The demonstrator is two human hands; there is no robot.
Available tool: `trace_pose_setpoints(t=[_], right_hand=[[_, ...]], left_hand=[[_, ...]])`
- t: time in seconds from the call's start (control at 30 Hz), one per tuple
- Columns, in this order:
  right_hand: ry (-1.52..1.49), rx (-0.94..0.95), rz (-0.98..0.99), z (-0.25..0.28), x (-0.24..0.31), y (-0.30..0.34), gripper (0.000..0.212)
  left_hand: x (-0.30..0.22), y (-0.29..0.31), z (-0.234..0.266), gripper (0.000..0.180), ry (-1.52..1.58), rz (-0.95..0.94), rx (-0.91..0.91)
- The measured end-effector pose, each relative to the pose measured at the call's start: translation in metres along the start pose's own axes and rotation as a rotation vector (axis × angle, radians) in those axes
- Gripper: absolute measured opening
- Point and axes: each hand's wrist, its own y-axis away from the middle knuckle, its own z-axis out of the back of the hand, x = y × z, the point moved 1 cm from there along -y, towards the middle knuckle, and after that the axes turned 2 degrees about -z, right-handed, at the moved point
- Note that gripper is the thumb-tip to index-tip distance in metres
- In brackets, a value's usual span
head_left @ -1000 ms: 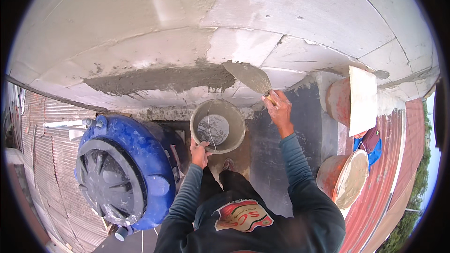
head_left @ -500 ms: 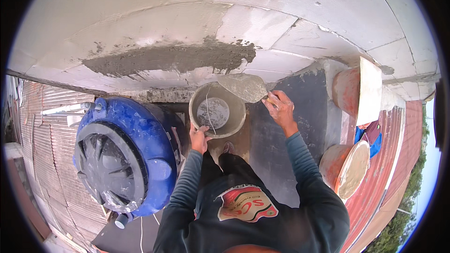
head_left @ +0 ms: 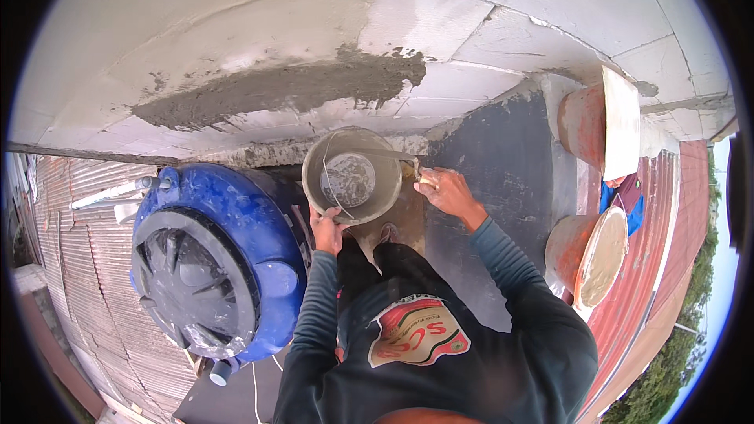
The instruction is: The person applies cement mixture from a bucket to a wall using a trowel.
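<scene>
On my feed I had the left hand (head_left: 326,229) grasping the near-left rim of a round grey bucket (head_left: 386,188), its thumb lapped over the edge. The bucket sat in the middle of the view, between the person's body and the wall, its mouth facing my camera and wet, pale grey residue (head_left: 348,180) across its floor. A thin pale wire handle (head_left: 323,169) curved along the left inside of it.

The right hand (head_left: 452,191) I saw clenched around the light-coloured grip of a mortar-coated metal trowel (head_left: 393,156). The blade showed nearly edge-on, reaching leftward over the bucket's far-right rim; I could not tell whether it touched.

Ahead, a long dark-grey patch of wet mortar (head_left: 283,93) ran across the white block wall (head_left: 503,43). To the left of the bucket stood a large blue plastic tank (head_left: 279,290) with a ribbed black lid (head_left: 196,279). On the far right I had an orange-red bucket (head_left: 567,243) filled with pale mortar (head_left: 603,259), and beyond it a stained reddish bucket (head_left: 581,124) with a flat white board (head_left: 621,126) against its mouth.
</scene>
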Motion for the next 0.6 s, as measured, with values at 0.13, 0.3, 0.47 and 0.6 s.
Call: trace_pose_setpoints(t=[0.13, 0.3, 0.47, 0.6], right_hand=[[0.160, -0.030, -0.034, 0.021, -0.026, -0.047, 0.045], [0.455, -0.029, -0.019, 0.015, -0.090, -0.126, 0.046], [-0.097, -0.105, -0.091, 0.119, -0.050, -0.111, 0.052], [-0.245, -0.157, -0.076, 0.175, -0.038, -0.096, 0.057]], left_hand=[[-0.004, 0.012, 0.010, 0.066, -0.004, -0.006, -0.030], [-0.005, 0.025, 0.014, 0.066, -0.045, 0.028, -0.082], [-0.002, 0.026, 0.027, 0.067, -0.077, 0.014, -0.121], [0.006, 0.014, 0.020, 0.064, -0.108, 0.037, -0.093]])
